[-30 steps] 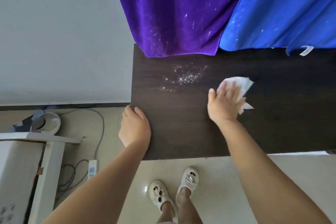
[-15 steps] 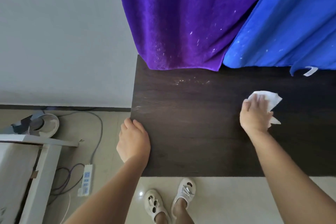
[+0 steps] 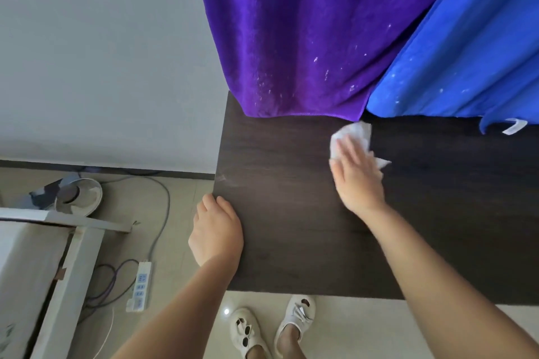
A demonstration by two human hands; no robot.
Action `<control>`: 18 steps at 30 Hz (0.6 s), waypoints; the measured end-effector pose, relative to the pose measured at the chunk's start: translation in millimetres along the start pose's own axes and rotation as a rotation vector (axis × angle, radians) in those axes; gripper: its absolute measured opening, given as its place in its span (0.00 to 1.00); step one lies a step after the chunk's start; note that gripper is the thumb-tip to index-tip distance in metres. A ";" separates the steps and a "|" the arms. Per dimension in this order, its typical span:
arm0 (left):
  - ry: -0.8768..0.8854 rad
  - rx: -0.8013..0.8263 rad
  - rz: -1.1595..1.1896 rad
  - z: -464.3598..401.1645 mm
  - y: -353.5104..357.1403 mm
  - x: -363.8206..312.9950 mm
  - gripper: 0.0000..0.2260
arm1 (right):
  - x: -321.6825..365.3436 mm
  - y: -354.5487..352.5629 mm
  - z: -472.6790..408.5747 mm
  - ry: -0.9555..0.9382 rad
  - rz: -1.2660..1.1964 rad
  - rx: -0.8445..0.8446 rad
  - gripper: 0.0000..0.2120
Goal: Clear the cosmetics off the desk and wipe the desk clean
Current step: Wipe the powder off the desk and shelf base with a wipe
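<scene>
A dark wooden desk fills the middle and right of the view, with no cosmetics on it. My right hand presses flat on a crumpled white tissue near the desk's back edge, just under the hanging cloths. My left hand rests over the desk's left edge, fingers curled on the corner, holding nothing else. A faint pale smear shows near the left edge.
A purple cloth and a blue cloth hang over the desk's back edge. On the floor to the left lie a white power strip, cables, a round fan base and a white box. My feet in white shoes stand below.
My right hand slid the tissue right, then back left and up to the desk's rear edge. The glittery speckles on the desk are gone. My left hand stayed on the edge.
</scene>
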State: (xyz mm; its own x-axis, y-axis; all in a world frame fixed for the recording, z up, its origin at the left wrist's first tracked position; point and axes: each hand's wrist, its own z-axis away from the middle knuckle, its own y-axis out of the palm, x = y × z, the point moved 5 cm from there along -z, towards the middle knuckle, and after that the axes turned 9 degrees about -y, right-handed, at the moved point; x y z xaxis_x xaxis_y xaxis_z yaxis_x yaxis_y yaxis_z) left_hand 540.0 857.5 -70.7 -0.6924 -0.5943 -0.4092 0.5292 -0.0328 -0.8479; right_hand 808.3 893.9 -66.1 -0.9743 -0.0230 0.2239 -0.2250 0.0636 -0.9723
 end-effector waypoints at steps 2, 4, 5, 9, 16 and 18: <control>-0.002 -0.002 -0.002 0.6 -0.1 -0.4 0.14 | -71.0 -16.9 16.6 0.468 -0.036 -0.031 0.25; -0.006 -0.005 -0.006 0.8 -1.2 -0.9 0.14 | -90.3 -23.4 14.0 0.768 -0.099 0.018 0.25; -0.005 -0.007 -0.008 0.7 -1.6 -1.2 0.14 | -80.7 -20.5 2.5 0.783 -0.089 0.039 0.26; -0.007 -0.015 -0.016 1.6 -2.7 -2.7 0.15 | 36.3 20.5 -57.8 0.284 -0.059 0.086 0.27; -0.017 0.002 -0.043 1.3 -1.4 -1.3 0.16 | 167.4 43.9 -106.4 -0.482 -0.118 0.376 0.24; -0.022 0.001 -0.037 0.8 -1.1 -1.0 0.15 | 143.5 43.3 -118.4 -0.375 -0.083 0.349 0.25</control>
State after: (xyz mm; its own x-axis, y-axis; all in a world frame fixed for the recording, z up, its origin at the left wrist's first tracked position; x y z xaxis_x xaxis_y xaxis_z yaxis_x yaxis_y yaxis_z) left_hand 540.5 857.6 -69.1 -0.7006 -0.6104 -0.3696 0.5038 -0.0562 -0.8620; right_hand 657.8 1011.6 -68.2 -0.8690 -0.3744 0.3235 -0.2224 -0.2885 -0.9313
